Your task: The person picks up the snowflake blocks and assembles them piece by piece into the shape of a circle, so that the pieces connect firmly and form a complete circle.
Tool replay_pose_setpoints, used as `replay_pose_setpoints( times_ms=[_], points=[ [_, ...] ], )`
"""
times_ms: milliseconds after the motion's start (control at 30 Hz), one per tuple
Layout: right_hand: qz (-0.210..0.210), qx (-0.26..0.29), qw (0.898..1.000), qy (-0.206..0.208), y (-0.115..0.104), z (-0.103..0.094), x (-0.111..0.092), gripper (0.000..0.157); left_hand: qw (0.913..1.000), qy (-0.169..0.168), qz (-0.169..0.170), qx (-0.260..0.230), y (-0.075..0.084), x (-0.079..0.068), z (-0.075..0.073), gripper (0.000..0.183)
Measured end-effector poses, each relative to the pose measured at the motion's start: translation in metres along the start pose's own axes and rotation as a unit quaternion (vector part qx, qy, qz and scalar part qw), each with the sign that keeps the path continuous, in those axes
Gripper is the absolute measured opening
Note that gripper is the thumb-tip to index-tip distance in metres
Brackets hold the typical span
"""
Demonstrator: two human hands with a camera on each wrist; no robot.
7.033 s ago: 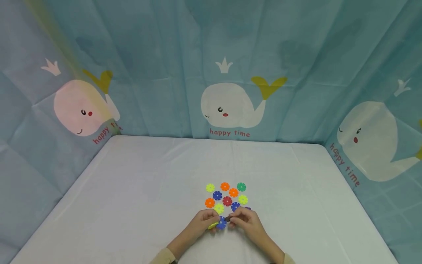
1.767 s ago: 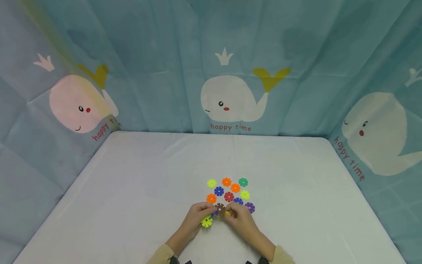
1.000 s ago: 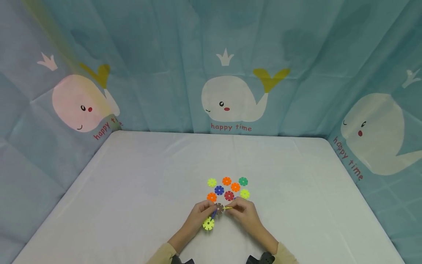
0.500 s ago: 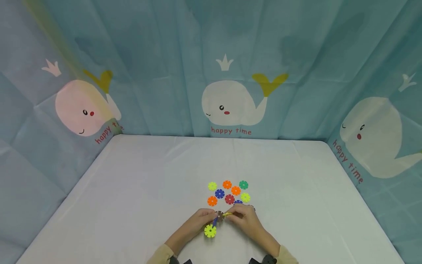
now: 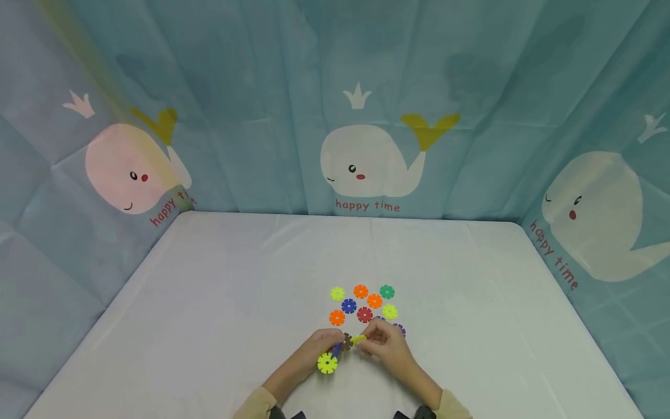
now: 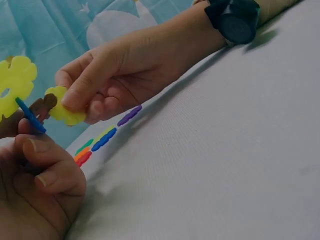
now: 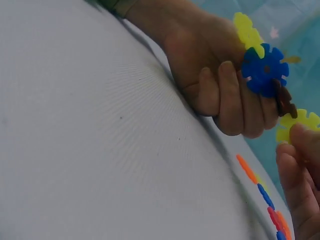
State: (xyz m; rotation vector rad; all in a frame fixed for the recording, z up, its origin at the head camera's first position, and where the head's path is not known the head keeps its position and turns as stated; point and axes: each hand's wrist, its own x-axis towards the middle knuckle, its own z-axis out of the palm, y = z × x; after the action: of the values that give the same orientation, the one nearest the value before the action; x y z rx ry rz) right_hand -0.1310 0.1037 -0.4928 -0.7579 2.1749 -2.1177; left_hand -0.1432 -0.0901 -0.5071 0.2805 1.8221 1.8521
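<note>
My left hand (image 5: 320, 344) grips a short chain of notched plastic snowflake discs. A yellow disc (image 5: 327, 363) hangs at its near end, a blue disc (image 7: 266, 70) stands edge-on in the middle, and a brown disc (image 5: 346, 342) is slotted on beyond that. Between thumb and index finger, my right hand (image 5: 384, 344) pinches a second yellow disc (image 7: 300, 125). Its edge meets the rim of the brown disc, as both wrist views show. In the left wrist view, the right thumb covers part of that second yellow disc (image 6: 65, 107).
Several loose discs lie flat just past the hands: orange (image 5: 337, 318), dark blue (image 5: 349, 306), red (image 5: 364, 315), green (image 5: 387, 291), yellow (image 5: 389, 312) and purple (image 5: 401, 329), the last partly behind the right hand. A white tabletop (image 5: 235, 279) ends at a whale-print curtain (image 5: 251, 157).
Earlier the right hand held the brown disc at the blue one. Now brown sits on the chain, and the right hand has a yellow disc from the table, brought against brown and recently tilted.
</note>
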Motion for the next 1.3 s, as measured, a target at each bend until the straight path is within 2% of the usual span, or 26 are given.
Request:
replay_pose_setpoints(
  times_ms=[100,167,267,333,400,567,700,900,1067,1167,1300],
  points=[
    [0.013,0.021,1.000,0.011,0.007,-0.002,0.001,0.008,0.9996,0.026,0.007,0.000,0.000,-0.001,0.001,0.034],
    [0.037,0.038,0.998,0.018,0.014,-0.004,0.002,0.009,0.9993,0.037,0.010,-0.003,0.000,-0.001,0.001,0.033],
    [0.077,0.055,0.995,0.023,0.022,-0.006,0.003,0.012,0.9993,0.034,0.011,-0.012,0.000,-0.001,0.001,0.031],
    [0.091,0.047,0.995,0.020,0.024,-0.008,0.002,0.012,0.9995,0.025,0.013,-0.014,-0.001,0.000,0.001,0.029],
    [0.080,0.032,0.996,0.015,0.022,-0.008,0.002,0.010,0.9997,0.016,0.015,-0.010,-0.001,0.001,0.000,0.029],
    [0.012,-0.002,1.000,0.007,0.007,-0.006,0.002,0.005,0.9998,-0.012,0.011,0.006,0.000,0.002,0.000,0.031],
    [0.003,-0.002,1.000,0.003,0.000,-0.004,0.001,0.004,0.9995,-0.027,0.014,0.003,0.000,0.001,-0.001,0.032],
    [-0.033,0.020,0.999,-0.027,0.004,-0.003,-0.001,0.004,0.9995,-0.028,0.017,-0.003,0.000,0.000,-0.003,0.032],
    [-0.061,0.031,0.996,-0.055,0.005,-0.003,0.000,0.007,0.9993,-0.023,0.017,0.025,0.000,0.000,-0.002,0.031],
    [-0.066,0.032,0.996,-0.057,0.004,-0.002,0.001,0.007,0.9993,-0.013,0.016,0.031,0.001,-0.001,0.000,0.034],
    [-0.064,0.046,0.996,-0.050,0.004,0.001,0.001,0.006,0.9999,-0.007,0.003,0.007,0.008,-0.004,0.004,0.032]
  ],
)
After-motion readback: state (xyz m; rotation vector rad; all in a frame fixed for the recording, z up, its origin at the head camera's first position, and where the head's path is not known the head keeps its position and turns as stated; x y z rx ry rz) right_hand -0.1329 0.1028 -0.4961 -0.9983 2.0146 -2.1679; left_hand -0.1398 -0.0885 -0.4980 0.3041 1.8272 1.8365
